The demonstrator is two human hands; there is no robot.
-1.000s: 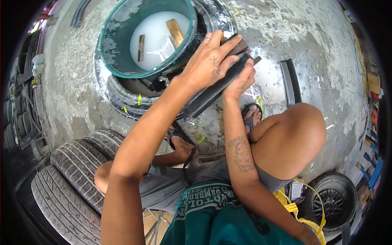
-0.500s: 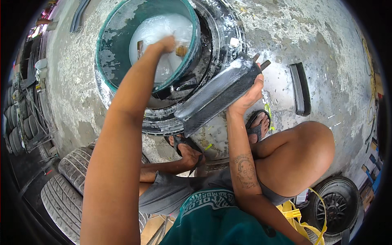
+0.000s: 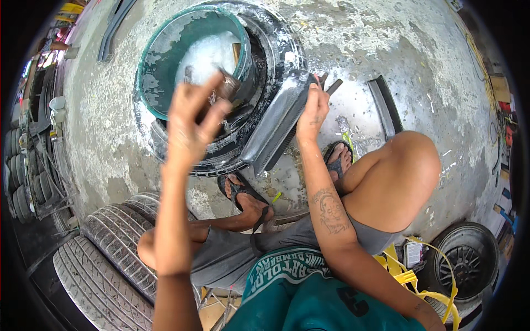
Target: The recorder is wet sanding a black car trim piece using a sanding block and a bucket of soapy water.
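My right hand (image 3: 312, 115) grips the upper end of a long black car trim piece (image 3: 279, 118), wet and glossy, with a woven pattern on its side and prongs at its top. The piece slants down to the left, in front of a tire (image 3: 290, 41). My left hand (image 3: 193, 113), smeared by motion, has its fingers around a dark brown block (image 3: 227, 87) over the near rim of a green tub (image 3: 144, 91). White suds (image 3: 207, 55) lie inside the tub, and a brown wooden piece (image 3: 237, 53) leans at its right wall.
Another black channel-shaped piece (image 3: 386, 107) lies on the worn concrete floor to the right. Several tires (image 3: 105, 276) stand at lower left. A wheel (image 3: 464, 262) and a yellow strap bag (image 3: 406, 278) are at lower right. A long grey strip (image 3: 115, 27) lies at far left.
My left hand has come out of the suds toward me, bringing the dark brown block over the rim. My right hand and the trim piece sit slightly further left in view; foam on it has thinned.
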